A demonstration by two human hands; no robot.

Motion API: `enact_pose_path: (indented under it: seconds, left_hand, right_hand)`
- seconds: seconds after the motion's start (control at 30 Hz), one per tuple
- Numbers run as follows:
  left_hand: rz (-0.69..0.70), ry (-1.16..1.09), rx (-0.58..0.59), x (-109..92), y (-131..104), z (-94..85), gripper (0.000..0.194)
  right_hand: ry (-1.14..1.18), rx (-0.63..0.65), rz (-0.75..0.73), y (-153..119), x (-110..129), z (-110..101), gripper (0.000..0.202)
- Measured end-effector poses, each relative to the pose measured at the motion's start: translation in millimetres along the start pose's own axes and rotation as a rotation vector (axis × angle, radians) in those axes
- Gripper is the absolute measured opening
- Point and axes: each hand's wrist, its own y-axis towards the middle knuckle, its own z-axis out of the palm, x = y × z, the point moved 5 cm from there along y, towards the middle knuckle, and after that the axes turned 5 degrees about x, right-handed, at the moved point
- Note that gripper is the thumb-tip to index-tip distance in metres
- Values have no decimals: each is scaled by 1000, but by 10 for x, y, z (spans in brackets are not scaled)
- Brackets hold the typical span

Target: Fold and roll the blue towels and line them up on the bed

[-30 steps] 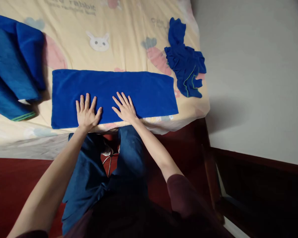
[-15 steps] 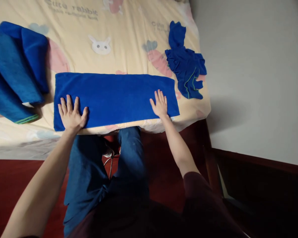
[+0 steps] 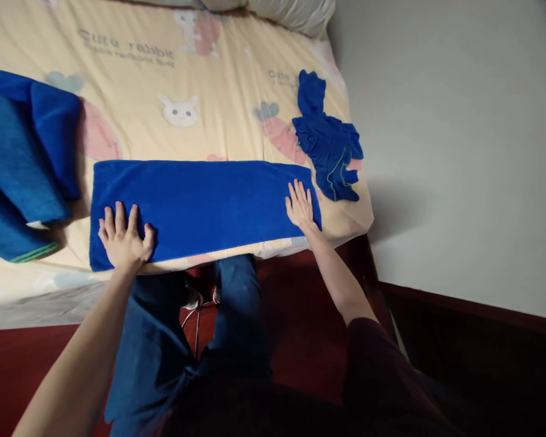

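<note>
A blue towel (image 3: 209, 206) lies flat in a long folded rectangle along the near edge of the bed. My left hand (image 3: 126, 238) rests on its left end, palm down with the fingers spread. On the right end lies my right hand (image 3: 300, 205), also flat, fingers stretched out near the short edge. Neither hand grips the cloth. Beyond the right end is a crumpled blue cloth (image 3: 330, 142) with thin green edging, apart from the towel.
More blue towels (image 3: 27, 158), one with green stripes, lie loosely bunched at the left. The bed's yellow sheet (image 3: 236, 79) has rabbit and carrot prints. A pale pillow (image 3: 295, 15) is at the far edge. A grey wall (image 3: 459, 133) stands right of the bed.
The view has shifted, so the bed sits lower and a pillow shows at the top. My right hand has slid right toward the towel's short edge. My left hand stays flat in place.
</note>
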Motion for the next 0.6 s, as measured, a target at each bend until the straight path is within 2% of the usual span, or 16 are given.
enact_pose_path:
  seconds: [0.07,0.17,0.27,0.33,0.43,0.6]
  left_hand:
    - [7,4,-17,4,0,1,64]
    - [10,-17,-36,14,3,-3,63]
    - [-2,-45,-23,31,10,-1,63]
    - [-5,-65,-6,41,15,5,64]
    - [-12,-74,-3,63,18,11,66]
    - [-20,-66,2,119,15,43,73]
  right_hand:
    - [23,33,-96,176,227,10,63]
    - [66,33,-109,404,496,84,62]
    - [84,-2,-76,545,526,141,62]
    - [84,-23,-31,624,396,143,62]
    - [86,-81,88,768,81,96,61]
    - [70,-283,285,981,-390,-16,56]
